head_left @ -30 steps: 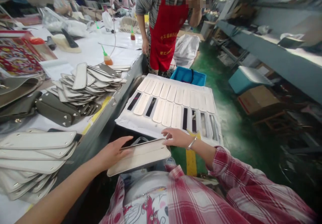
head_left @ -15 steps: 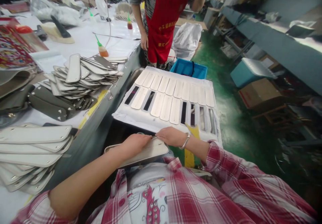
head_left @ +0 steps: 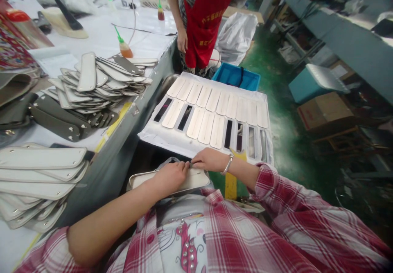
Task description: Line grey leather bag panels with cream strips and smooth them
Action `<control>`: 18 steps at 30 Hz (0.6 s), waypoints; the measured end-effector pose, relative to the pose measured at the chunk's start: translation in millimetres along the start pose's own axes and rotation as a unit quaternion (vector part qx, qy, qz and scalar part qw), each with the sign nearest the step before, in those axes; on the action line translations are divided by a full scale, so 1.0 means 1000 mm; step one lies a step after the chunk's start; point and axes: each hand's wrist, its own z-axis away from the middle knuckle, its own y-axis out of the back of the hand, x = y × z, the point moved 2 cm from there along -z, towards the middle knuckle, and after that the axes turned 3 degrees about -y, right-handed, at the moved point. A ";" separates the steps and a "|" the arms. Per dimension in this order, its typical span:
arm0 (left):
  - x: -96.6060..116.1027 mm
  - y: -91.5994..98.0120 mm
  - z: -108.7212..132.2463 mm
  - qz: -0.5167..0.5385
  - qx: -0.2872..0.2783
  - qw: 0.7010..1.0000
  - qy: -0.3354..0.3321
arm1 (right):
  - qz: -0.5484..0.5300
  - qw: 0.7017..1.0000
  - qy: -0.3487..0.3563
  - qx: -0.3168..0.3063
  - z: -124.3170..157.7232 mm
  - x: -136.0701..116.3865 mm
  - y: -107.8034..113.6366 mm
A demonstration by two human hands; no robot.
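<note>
A long white strip with rounded ends [head_left: 198, 179] lies crosswise close to my body, low in the middle of the view. My left hand [head_left: 171, 177] is over its middle, fingers bent together at the far edge. From the right, my right hand [head_left: 210, 159] pinches at that same edge, its fingertips almost touching the left ones. The fingers and my left forearm cover part of the strip. Just beyond my hands is a white-covered board [head_left: 172, 136] bearing two rows of similar pale strips, with several dark slots showing in the nearer row.
On the left, a table carries a heap of white strips [head_left: 88, 71], a fanned stack of white strips [head_left: 39, 158], dark green strips [head_left: 55, 119] and a green-tipped bottle [head_left: 125, 48]. A person in a red apron [head_left: 204, 23] stands beyond the board, near a blue crate [head_left: 236, 76].
My view has shifted slightly, so the board and table appear higher. My left fingers have drawn in closer to my right fingertips on the strip's far edge.
</note>
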 end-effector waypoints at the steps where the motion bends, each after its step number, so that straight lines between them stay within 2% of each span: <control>1: 0.001 0.001 -0.001 -0.013 -0.004 1.000 -0.002 | -0.007 1.000 -0.001 -0.002 -0.002 0.000 0.000; 6: -0.009 0.007 0.006 -0.020 -0.010 0.999 -0.034 | -0.073 0.997 -0.019 -0.034 -0.012 0.005 0.000; 9: -0.029 0.011 0.030 0.015 -0.031 0.998 -0.052 | -0.145 0.987 -0.033 -0.069 -0.022 0.009 -0.001; 12: -0.047 0.011 0.061 0.027 -0.063 0.997 -0.033 | -0.204 0.974 -0.042 -0.091 -0.032 0.006 -0.005; 15: -0.053 0.008 0.080 0.015 -0.082 0.996 -0.015 | -0.233 0.967 -0.023 -0.100 -0.043 -0.001 -0.009; 18: -0.051 0.007 0.086 0.003 -0.075 0.997 -0.015 | -0.253 0.961 0.011 -0.111 -0.054 -0.009 -0.012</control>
